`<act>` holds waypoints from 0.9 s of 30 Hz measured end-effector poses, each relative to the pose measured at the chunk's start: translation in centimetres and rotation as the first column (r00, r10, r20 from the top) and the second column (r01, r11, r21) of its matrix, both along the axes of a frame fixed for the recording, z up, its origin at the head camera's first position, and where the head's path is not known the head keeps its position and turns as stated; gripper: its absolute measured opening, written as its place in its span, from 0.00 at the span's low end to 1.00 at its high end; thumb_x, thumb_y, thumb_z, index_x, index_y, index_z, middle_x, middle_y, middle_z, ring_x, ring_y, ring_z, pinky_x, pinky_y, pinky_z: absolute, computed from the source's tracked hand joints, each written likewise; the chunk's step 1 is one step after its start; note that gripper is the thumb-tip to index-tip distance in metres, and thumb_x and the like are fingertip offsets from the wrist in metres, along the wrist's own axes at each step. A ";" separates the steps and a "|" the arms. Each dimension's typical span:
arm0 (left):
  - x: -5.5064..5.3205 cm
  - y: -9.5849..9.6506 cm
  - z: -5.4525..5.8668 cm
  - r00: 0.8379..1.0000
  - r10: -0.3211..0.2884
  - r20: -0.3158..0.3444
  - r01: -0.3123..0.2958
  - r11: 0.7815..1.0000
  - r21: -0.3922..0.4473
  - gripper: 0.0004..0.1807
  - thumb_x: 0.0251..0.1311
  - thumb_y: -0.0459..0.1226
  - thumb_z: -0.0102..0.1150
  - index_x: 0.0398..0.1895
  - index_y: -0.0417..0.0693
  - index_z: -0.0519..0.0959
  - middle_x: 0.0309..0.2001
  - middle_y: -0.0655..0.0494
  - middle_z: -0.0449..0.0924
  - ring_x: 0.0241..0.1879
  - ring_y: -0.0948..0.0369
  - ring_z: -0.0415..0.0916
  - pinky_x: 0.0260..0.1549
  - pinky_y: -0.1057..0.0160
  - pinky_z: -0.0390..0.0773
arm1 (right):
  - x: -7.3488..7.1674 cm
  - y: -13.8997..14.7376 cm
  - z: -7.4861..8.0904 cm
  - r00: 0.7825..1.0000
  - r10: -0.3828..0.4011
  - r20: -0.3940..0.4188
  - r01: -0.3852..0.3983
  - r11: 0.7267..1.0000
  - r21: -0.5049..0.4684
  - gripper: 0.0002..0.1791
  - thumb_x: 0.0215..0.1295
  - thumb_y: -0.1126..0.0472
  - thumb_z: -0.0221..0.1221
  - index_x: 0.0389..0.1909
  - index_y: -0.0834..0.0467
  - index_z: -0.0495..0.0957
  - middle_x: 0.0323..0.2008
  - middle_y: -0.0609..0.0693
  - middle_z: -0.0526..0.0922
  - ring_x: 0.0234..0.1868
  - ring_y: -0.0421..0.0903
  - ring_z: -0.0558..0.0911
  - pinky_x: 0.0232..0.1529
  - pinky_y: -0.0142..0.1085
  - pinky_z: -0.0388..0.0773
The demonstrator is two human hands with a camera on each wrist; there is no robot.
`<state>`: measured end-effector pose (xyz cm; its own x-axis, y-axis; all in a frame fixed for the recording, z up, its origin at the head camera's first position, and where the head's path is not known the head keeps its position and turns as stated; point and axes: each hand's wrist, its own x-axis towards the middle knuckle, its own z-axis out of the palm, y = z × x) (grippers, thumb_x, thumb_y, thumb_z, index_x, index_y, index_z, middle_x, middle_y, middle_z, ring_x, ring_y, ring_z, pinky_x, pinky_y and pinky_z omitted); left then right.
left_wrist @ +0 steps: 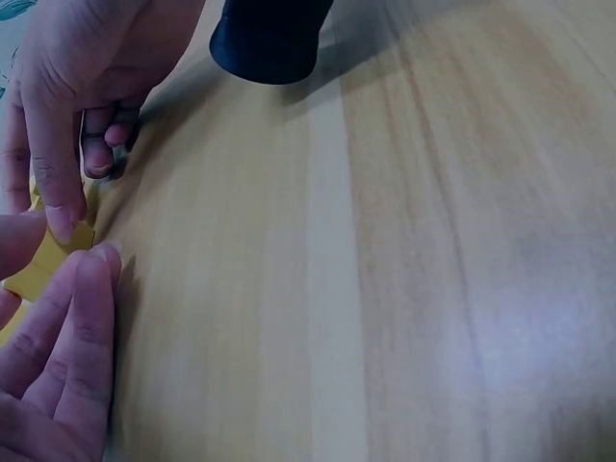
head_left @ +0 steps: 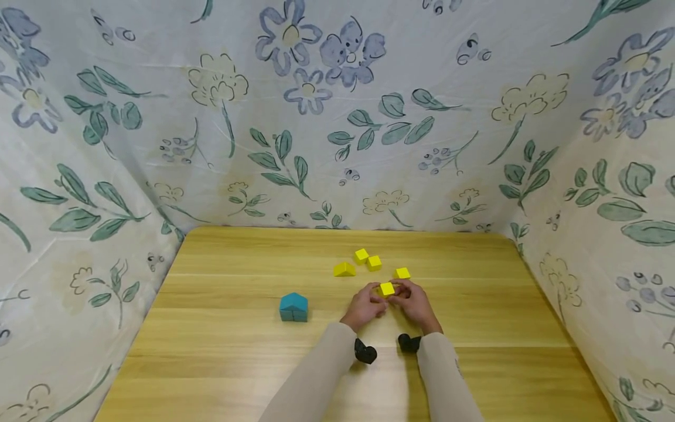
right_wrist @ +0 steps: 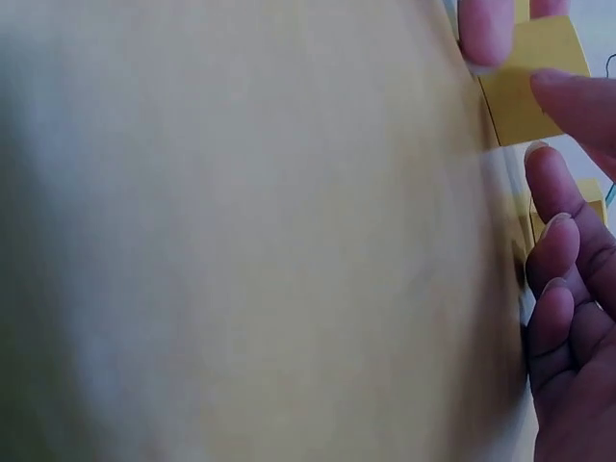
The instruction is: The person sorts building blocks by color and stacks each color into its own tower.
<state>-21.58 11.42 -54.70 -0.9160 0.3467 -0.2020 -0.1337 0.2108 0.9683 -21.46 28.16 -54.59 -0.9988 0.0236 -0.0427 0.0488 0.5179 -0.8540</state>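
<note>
Near the middle of the table, both hands meet at a yellow cube. My left hand holds it from the left, thumb and fingers bent around its side. From the other side my right hand pinches it with thumb and index finger. The left wrist view shows a yellow block between the fingertips of both hands. A yellow face fills the gap between fingertips in the right wrist view. Fingers partly hide the cube's lower part, so I cannot tell whether it touches the table.
Behind the hands lie two yellow cubes, a yellow triangular block and another yellow block. Left of them stands a blue block house with a peaked top. Flowered cloth encloses the wooden table at back and sides.
</note>
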 end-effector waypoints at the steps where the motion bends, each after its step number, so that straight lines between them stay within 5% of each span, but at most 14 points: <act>1: 0.1 0.0 -0.1 1.000 0.000 -0.014 0.000 1.000 -0.011 0.30 0.59 0.30 0.64 0.65 0.41 0.67 0.33 0.54 0.83 0.27 0.63 0.80 0.29 0.67 0.80 | 0.1 0.0 0.0 1.000 -0.001 0.001 0.001 1.000 -0.003 0.20 0.56 0.72 0.66 0.51 0.66 0.78 0.35 0.59 0.79 0.30 0.46 0.73 0.30 0.32 0.71; 9: 0.5 -1.1 -0.2 0.995 -0.016 -0.097 0.010 0.997 -0.072 0.24 0.60 0.31 0.64 0.59 0.40 0.72 0.32 0.52 0.84 0.26 0.64 0.80 0.29 0.68 0.80 | 0.7 -0.2 0.0 0.999 0.006 0.042 -0.006 1.000 -0.018 0.17 0.53 0.71 0.69 0.46 0.64 0.80 0.34 0.57 0.79 0.30 0.47 0.72 0.29 0.31 0.70; 15: 1.0 -2.1 -0.9 0.977 -0.047 -0.209 0.017 0.989 -0.144 0.20 0.57 0.32 0.66 0.53 0.41 0.76 0.28 0.56 0.84 0.24 0.68 0.77 0.27 0.70 0.76 | 1.5 -0.6 -0.3 0.998 0.042 0.046 -0.040 0.999 -0.026 0.16 0.52 0.68 0.71 0.42 0.63 0.80 0.34 0.55 0.79 0.30 0.46 0.72 0.29 0.31 0.70; 27: 3.1 -5.0 -1.2 0.959 -0.056 -0.279 0.006 0.984 -0.177 0.16 0.57 0.34 0.67 0.48 0.44 0.77 0.24 0.61 0.82 0.23 0.69 0.75 0.26 0.70 0.76 | 3.5 -2.8 0.2 0.987 0.154 0.038 -0.153 0.988 -0.033 0.16 0.52 0.66 0.71 0.41 0.63 0.80 0.33 0.52 0.81 0.30 0.45 0.74 0.31 0.31 0.72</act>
